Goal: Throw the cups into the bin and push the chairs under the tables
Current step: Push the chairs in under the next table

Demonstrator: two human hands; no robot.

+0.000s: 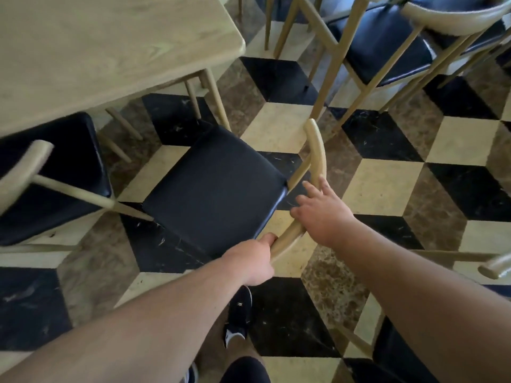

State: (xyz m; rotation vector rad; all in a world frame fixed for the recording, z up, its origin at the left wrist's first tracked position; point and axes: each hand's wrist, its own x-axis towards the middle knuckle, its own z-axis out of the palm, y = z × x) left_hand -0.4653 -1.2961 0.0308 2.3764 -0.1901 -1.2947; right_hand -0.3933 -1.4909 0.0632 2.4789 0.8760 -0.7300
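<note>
A wooden chair with a black padded seat (215, 189) stands turned at an angle beside the corner of a light wooden table (105, 51). Its curved wooden backrest (316, 161) faces me. My left hand (255, 261) is closed around the lower end of that backrest. My right hand (320, 208) rests on the backrest's middle with fingers curled over the rail. The front of the seat sits just short of the table edge. No cup or bin is in view.
Another black-seated chair (52, 178) sits partly under the table at the left. More chairs (387, 45) stand at the upper right, and one (398, 352) is at the lower right. The floor has a black, cream and brown cube-pattern tile. My shoe (239, 313) is below the chair.
</note>
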